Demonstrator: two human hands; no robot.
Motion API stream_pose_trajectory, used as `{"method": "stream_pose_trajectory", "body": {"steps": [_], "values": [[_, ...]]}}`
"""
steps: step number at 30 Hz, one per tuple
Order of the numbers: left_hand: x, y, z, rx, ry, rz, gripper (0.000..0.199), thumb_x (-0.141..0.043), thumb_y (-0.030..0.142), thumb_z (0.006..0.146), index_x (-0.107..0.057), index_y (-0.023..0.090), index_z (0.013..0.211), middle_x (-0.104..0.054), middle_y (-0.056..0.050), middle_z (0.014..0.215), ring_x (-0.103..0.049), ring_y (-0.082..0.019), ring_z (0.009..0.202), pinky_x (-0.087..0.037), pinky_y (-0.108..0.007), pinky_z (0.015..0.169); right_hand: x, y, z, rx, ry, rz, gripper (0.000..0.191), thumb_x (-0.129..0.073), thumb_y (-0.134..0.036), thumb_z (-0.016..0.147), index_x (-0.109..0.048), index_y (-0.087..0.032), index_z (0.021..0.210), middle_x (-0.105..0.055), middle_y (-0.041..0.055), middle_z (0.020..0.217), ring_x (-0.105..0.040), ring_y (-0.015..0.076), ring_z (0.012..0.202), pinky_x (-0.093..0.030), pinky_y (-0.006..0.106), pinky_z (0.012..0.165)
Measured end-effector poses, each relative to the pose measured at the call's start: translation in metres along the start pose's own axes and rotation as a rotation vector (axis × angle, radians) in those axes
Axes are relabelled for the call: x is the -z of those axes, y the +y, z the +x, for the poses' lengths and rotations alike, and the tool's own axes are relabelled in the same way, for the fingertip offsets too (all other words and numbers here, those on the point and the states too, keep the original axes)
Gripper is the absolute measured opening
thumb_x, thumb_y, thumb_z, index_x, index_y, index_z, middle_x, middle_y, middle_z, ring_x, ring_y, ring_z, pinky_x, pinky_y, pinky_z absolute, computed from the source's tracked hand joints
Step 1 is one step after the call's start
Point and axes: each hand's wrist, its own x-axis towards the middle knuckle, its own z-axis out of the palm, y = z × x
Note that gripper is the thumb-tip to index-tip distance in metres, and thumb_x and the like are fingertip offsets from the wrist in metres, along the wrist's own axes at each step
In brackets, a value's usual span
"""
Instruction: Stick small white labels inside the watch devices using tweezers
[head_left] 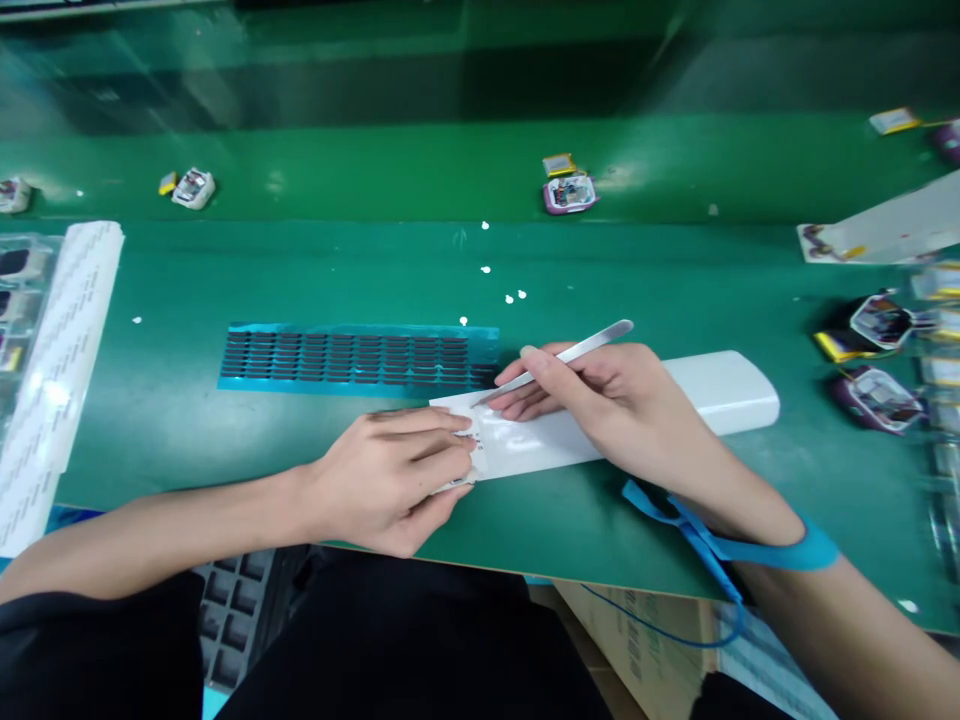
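Note:
A glossy white sheet (532,441) lies near the front edge of the green table, its right end curling up. My left hand (401,475) holds the sheet's left end, fingertips on it beside small dark marks and the thumb at the lower edge. My right hand (592,390) grips metal tweezers (592,342) like a pen, with their tip on the sheet close to my left fingertips. Whether the tip pinches anything is too small to tell. Behind my hands lies a blue film strip (352,358) with rows of thin dark pieces.
Small white round stickers (486,269) dot the table. Farther back lie a purple-cased device (570,193) and a white one (193,188), each with a battery. More opened devices (876,400) sit at right. A white printed sheet (64,360) lies left. A blue wrist strap (780,550) circles my right wrist.

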Motion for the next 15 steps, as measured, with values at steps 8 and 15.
{"method": "stream_pose_trajectory", "body": {"steps": [8, 15], "values": [[0.000, -0.003, 0.000, 0.022, 0.000, -0.056, 0.009, -0.059, 0.016, 0.091, -0.067, 0.011, 0.090, -0.079, -0.011, 0.093, -0.076, -0.026, 0.103, -0.063, -0.035, 0.094, 0.008, 0.001, 0.008, -0.202, -0.086, 0.227, 0.042, -0.066, -0.055, 0.092, -0.078, -0.017, 0.081, -0.078, 0.0099, 0.076, -0.077, 0.0190, 0.071, -0.064, 0.025, 0.068], [0.013, -0.023, 0.005, -0.079, -0.106, -0.107, 0.015, -0.056, 0.021, 0.093, -0.069, 0.016, 0.091, -0.079, -0.007, 0.091, -0.076, -0.022, 0.098, -0.065, -0.032, 0.085, 0.006, -0.015, -0.007, -0.020, 0.141, 0.274, 0.034, -0.070, -0.051, 0.092, -0.079, -0.022, 0.077, -0.078, 0.0066, 0.078, -0.073, 0.0159, 0.062, -0.062, 0.026, 0.061]]}}
